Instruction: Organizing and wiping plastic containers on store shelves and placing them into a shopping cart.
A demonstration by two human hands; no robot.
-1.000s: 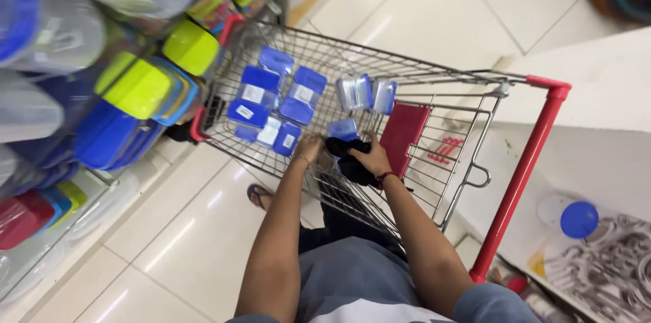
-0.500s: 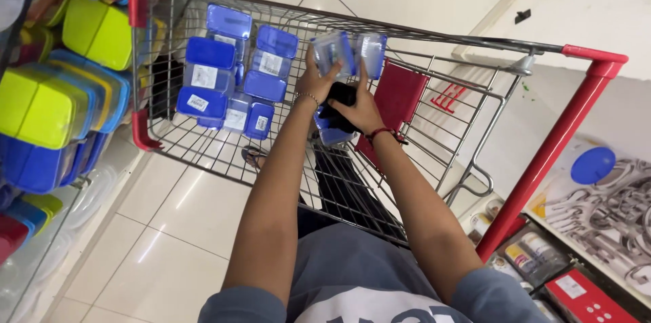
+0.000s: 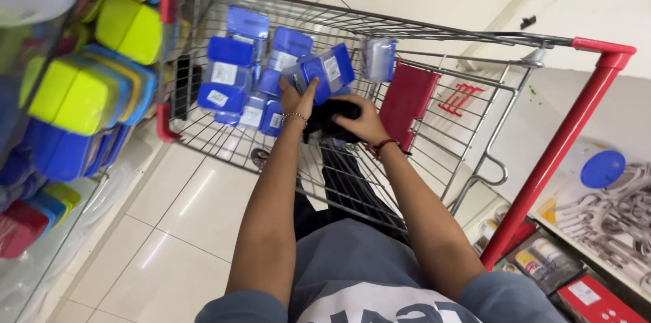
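Head view: our left hand [image 3: 293, 98] grip closed on blue-lidded box [image 3: 324, 72], box just above fingers, long axis tilted toward cart [image 3: 434, 31] far rail. Our right hand [image 3: 363, 123] grip wrapped on black bundle [image 3: 325, 123], directly below box. Left hand nearer box.

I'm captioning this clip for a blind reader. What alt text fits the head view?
Seen from above, the left hand lifts a clear blue-lidded container over a red-handled wire shopping cart while the right hand grips a black object. More blue-lidded containers lie in the cart, beside a shelf of boxes.
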